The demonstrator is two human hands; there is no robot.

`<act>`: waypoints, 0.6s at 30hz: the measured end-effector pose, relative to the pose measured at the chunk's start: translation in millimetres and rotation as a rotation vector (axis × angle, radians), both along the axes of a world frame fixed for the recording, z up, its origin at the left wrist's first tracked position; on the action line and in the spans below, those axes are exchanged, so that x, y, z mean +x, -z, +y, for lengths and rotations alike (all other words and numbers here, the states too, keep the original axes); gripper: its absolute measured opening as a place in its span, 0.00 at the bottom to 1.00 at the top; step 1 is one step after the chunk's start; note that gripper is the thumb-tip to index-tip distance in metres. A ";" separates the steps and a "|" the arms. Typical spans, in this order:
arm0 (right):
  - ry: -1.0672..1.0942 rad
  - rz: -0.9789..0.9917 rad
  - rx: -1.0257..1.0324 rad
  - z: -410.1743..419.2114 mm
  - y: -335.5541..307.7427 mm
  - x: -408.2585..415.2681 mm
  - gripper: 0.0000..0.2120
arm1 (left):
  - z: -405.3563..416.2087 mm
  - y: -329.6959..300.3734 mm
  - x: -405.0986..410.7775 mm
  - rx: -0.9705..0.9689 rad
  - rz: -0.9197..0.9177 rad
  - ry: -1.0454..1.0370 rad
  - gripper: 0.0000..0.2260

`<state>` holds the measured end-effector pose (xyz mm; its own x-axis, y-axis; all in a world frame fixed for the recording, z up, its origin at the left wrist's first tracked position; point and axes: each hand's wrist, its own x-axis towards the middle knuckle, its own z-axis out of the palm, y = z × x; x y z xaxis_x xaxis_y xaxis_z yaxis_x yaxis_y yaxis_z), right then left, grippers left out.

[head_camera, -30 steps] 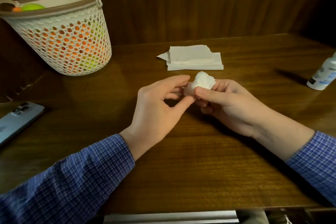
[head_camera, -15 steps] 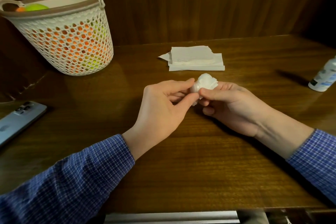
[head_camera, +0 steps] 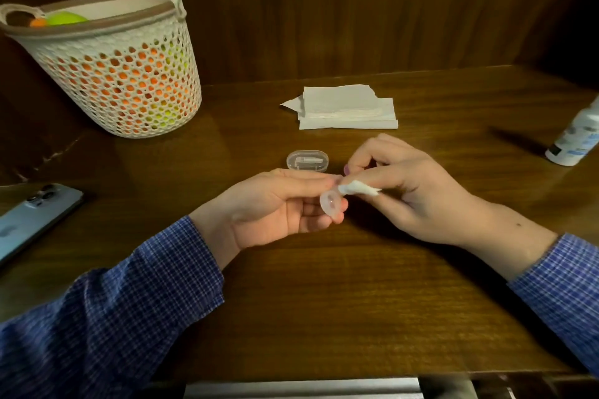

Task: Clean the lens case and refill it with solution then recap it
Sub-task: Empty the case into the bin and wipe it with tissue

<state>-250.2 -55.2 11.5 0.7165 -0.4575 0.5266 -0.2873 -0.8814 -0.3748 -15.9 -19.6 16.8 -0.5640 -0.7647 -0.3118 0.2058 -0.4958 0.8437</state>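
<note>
Hands met just above the middle of the wooden desk (head_camera: pixel 324 301). The left hand (head_camera: pixel 278 204) was turned palm-up, its fingers curled and closed around a small, round, translucent pinkish lens case piece (head_camera: pixel 330 202), pinched between thumb and fingertips with its open hollow facing the camera. The right hand (head_camera: pixel 411 191) was partly closed as well: its thumb and forefinger gripped a crumpled wad of white tissue (head_camera: pixel 358 188), whose twisted tip reached toward the upper rim of the lens case piece and seemed to touch it, though the contact was too small to be sure of. A dark pinkish nail showed on one right fingertip above the tissue.

Just beyond the left hand's fingertips, resting on the desk, lay a clear oval plastic container (head_camera: pixel 307 160) with a small white item inside; what that item was could not be told. Farther out past both hands sat a stack of folded white paper napkins (head_camera: pixel 346 107), its top sheet torn at one corner. Well off to the far side of the right hand stood a white solution bottle (head_camera: pixel 575 139) with blue print, cut by the frame's edge. Beyond and well outside the left hand stood a white perforated basket (head_camera: pixel 129 74) holding orange and green items, and nearer, off the left wrist, a light blue phone (head_camera: pixel 32 220) lay face down. Both sleeves (head_camera: pixel 129 317) were blue checked fabric.
</note>
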 end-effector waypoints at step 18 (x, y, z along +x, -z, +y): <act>0.155 -0.111 0.071 1.8 0.1 1.1 0.07 | 0.3 -0.6 -9.4 -0.317 -0.227 -0.170 0.19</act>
<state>-249.0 -53.4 11.4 0.5735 -0.5970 0.5609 -0.3710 -0.7998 -0.4719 -25.3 -19.2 17.3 -0.3659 -0.9188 -0.1483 0.0536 -0.1799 0.9822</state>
